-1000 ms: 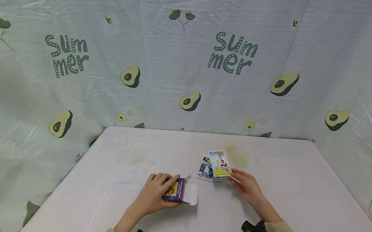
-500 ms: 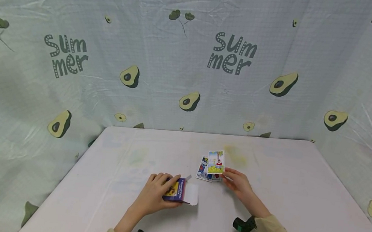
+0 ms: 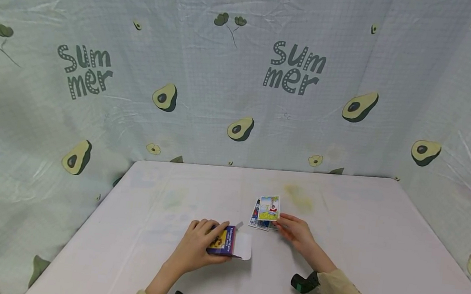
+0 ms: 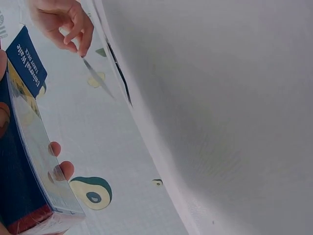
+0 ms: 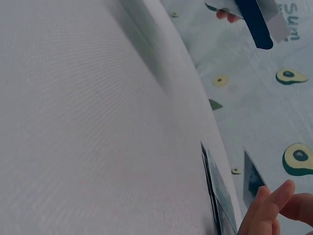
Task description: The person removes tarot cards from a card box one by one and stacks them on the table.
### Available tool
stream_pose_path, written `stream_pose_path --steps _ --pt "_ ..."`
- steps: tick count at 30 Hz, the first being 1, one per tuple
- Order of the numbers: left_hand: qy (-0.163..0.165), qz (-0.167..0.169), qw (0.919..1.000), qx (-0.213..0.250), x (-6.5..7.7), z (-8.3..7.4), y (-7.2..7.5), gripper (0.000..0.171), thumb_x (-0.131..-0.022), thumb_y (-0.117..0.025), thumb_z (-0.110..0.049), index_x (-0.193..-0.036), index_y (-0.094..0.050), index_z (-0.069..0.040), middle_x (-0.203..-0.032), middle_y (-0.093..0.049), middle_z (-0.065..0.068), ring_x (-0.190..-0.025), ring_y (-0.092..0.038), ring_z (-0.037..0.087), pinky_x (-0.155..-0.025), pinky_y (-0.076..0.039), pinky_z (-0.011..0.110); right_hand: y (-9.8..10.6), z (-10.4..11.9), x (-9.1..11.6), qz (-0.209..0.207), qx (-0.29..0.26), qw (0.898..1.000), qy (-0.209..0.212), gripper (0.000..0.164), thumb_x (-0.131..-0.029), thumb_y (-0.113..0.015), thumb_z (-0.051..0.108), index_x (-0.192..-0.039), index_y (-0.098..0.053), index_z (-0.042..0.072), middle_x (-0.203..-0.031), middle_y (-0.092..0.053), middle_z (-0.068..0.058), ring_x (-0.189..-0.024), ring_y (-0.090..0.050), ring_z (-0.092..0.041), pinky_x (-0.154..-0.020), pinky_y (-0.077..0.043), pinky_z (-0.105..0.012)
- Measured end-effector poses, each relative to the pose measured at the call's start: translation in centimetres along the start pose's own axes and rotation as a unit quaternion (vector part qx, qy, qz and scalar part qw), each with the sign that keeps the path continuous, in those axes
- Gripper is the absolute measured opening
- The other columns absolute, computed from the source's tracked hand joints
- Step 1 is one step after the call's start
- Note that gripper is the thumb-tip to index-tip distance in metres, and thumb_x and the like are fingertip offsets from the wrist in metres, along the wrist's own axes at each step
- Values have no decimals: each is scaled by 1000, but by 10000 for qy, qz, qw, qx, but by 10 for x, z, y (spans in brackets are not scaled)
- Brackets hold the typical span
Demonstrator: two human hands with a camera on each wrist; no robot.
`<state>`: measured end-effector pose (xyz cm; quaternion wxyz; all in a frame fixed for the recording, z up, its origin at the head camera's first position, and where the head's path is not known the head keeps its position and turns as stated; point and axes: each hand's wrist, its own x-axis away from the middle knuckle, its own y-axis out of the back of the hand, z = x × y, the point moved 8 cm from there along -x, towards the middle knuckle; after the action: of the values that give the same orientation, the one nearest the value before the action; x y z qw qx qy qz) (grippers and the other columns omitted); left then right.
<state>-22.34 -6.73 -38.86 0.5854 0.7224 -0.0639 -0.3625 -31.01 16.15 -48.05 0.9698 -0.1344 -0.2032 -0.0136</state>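
Observation:
My left hand (image 3: pixel 197 246) grips a blue and yellow tarot deck box (image 3: pixel 221 241). The box's end flap (image 3: pixel 243 246) hangs open toward the right. In the left wrist view, clear plastic covers part of the box (image 4: pixel 27 152), and fingertips press its far side. My right hand (image 3: pixel 298 234) pinches the lower right corner of a tarot card (image 3: pixel 269 208), picture side up. Just above a few overlapping tarot cards (image 3: pixel 254 218) on the table, this card hides most of them. The right wrist view has the held card (image 5: pixel 252 178) raised apart from the cards (image 5: pixel 217 186) below.
A white-covered table (image 3: pixel 170 197) lies under both hands. Behind it hangs a pale curtain (image 3: pixel 209 67) printed with avocados and lettering. Dark wrist-worn cameras (image 3: pixel 304 282) sit at both wrists.
My right hand has moved left with the card, turning it from tilted to nearly straight and lowering it over the cards on the table. The left hand and box have stayed put.

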Motion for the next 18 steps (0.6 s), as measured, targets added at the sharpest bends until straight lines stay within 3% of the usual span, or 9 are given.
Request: stream_pose_path --steps 13,18 --pt "-1 28 10000 6 -4 -2 -3 80 -62 -70 -57 -129 -47 -21 -104 -55 0 -93 -51 15 -83 -39 35 -3 -5 -5 19 -26 10000 -55 46 -85 -55 1 -127 -39 -11 -99 -58 -14 -77 -63 -10 -68 -49 -15" --pt "-7 30 10000 -5 -5 -3 -4 80 -62 -70 -58 -129 -47 -21 -104 -55 0 -93 -51 16 -82 -39 35 -4 -8 -5 146 4 9999 -73 47 -85 -53 -1 -128 -37 -12 -109 -52 -19 -76 -64 -11 -73 -50 -18"
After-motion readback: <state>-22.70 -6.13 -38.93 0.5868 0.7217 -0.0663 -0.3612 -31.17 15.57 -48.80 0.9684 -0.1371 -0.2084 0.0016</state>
